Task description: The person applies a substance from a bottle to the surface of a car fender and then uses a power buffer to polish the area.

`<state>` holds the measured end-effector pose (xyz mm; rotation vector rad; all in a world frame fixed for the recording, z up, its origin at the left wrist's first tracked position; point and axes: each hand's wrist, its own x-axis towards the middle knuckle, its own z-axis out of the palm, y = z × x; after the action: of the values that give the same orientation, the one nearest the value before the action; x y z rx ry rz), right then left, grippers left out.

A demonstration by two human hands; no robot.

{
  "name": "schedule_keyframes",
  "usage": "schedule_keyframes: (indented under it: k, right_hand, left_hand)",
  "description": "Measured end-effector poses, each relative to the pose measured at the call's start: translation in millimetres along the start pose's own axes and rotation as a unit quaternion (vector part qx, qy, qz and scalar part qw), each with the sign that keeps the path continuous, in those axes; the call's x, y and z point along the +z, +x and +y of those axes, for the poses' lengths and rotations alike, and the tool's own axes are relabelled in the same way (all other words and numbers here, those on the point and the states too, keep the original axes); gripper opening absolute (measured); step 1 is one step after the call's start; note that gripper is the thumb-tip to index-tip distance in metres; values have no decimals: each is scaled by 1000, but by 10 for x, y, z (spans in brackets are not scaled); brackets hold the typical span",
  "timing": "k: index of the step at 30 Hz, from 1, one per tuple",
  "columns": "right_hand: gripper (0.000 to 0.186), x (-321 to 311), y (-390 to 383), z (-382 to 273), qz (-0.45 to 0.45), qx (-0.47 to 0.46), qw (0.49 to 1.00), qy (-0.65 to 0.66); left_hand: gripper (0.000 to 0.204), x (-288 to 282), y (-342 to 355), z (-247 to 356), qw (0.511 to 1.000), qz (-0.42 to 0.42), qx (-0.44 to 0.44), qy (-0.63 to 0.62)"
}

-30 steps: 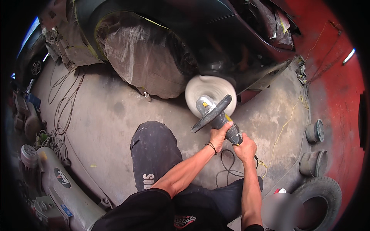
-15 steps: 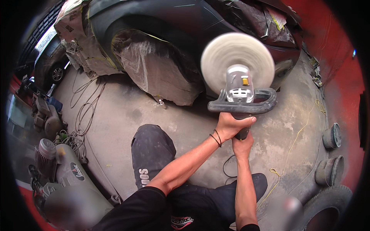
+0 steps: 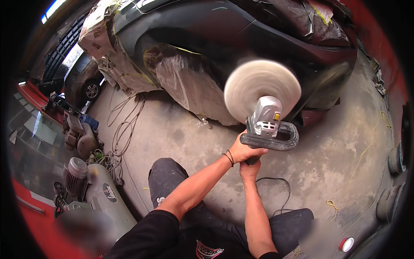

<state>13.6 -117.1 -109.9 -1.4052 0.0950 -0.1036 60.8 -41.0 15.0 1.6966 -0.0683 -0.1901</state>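
Both my hands grip an angle polisher (image 3: 268,114) with a silver-grey head, a yellow button and a black D-shaped handle. Its round off-white pad (image 3: 252,84) is smeared as if spinning. The pad faces the car's dark grey lower side panel (image 3: 207,39); whether it touches I cannot tell. My left hand (image 3: 242,150), a dark band at its wrist, wraps the grip just behind the D-handle. Closer to me, my right hand (image 3: 250,169) closes round the rear of the grip. A cord (image 3: 280,179) loops on the floor beside my right forearm.
Masking film (image 3: 189,86) covers the wheel, and taped paper (image 3: 116,71) wraps the car's left end. A small object (image 3: 205,121) lies under the film. Left stand a compressor (image 3: 108,198) and coiled hoses (image 3: 125,129). Right are buckets (image 3: 390,203) and a yellow cord (image 3: 332,205).
The polisher, held in both hands, has moved lower and leftward along the car's side. My view has turned, so the surroundings sit further right. Both hands keep their grip.
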Motion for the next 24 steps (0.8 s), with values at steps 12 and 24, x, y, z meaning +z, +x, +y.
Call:
schedule_keyframes:
  k: [12,24]
  right_hand:
    - [61,1550,360,-279,-99,-110,989,-7]
    - [53,2679,723,-528,-23,-163,986,-25]
  left_hand:
    - [52,-1887,-73,-157,989,80,91,-84]
    - [57,-2984,402,-174,976,30,187,-107]
